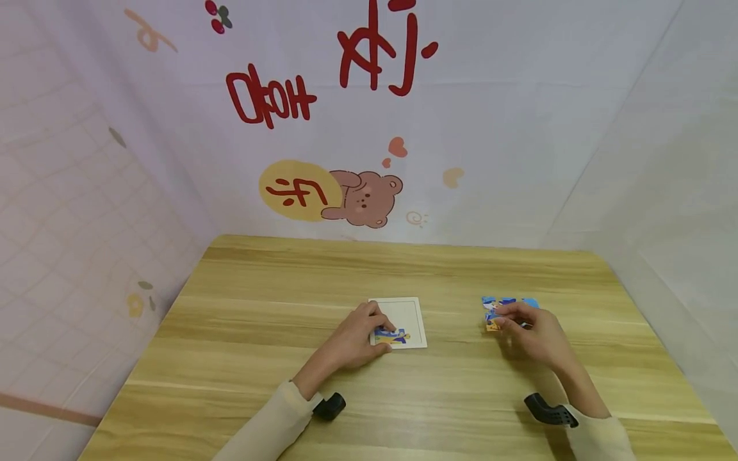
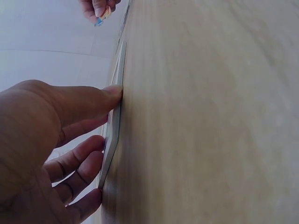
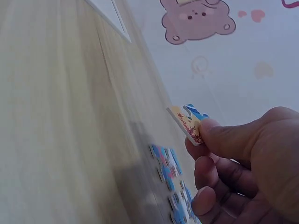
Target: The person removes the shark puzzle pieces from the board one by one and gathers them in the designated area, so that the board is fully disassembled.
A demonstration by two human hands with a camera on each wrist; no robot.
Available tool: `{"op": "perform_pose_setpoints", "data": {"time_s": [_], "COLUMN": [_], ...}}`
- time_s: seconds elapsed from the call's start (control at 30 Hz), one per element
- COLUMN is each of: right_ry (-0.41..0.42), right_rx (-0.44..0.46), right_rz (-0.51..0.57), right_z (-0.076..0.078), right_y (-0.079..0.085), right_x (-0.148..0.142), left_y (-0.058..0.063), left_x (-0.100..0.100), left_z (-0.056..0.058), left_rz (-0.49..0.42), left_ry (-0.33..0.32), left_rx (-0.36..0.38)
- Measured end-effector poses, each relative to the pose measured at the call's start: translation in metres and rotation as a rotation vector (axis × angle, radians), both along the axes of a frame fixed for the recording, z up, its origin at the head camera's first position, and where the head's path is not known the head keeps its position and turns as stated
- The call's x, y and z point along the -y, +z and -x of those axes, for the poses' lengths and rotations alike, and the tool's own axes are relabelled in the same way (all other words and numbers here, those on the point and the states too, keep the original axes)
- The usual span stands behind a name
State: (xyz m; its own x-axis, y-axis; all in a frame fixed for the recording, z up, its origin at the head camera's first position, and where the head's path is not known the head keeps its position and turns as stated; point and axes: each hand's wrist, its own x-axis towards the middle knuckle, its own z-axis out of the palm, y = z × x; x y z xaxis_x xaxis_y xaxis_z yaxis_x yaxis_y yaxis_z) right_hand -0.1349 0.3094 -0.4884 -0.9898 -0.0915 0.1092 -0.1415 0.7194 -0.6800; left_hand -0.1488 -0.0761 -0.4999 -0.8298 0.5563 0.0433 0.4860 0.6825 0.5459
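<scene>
A white square puzzle board [image 1: 408, 314] lies on the wooden table, with joined blue and yellow puzzle pieces [image 1: 398, 338] in its near left part. My left hand [image 1: 359, 334] holds the board at its left side, thumb at the near edge and fingertips along the rim. In the left wrist view, the thumb and fingers touch the edge of the board [image 2: 112, 140]. My right hand [image 1: 539, 334] pinches a puzzle piece [image 3: 186, 125] between thumb and forefinger, raised above the table. It is yellow and blue with red coral-like marks. Several loose puzzle pieces [image 3: 167, 168] lie beneath that hand.
The loose pieces [image 1: 529, 302] are partly hidden behind the right hand. A white wall cloth [image 1: 490, 128] with a printed bear [image 1: 369, 198] rises behind the table [image 1: 288, 269]. Black wrist devices [image 1: 330, 406] sit on both forearms.
</scene>
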Motion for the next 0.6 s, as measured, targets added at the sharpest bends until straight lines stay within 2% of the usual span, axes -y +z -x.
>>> {"op": "perform_pose_setpoints", "data": {"time_s": [0.27, 0.6], "right_ry": [-0.028, -0.051], "right_rx": [-0.003, 0.120], "right_rz": [-0.031, -0.039], "right_z": [-0.012, -0.024], "right_y": [-0.002, -0.007], "right_x": [-0.035, -0.069], "left_y": [-0.002, -0.003], "left_x": [-0.001, 0.000], "left_z": [0.001, 0.002], "left_rz": [-0.007, -0.005], "left_ry": [-0.002, 0.006], "left_rx": [-0.003, 0.003]}}
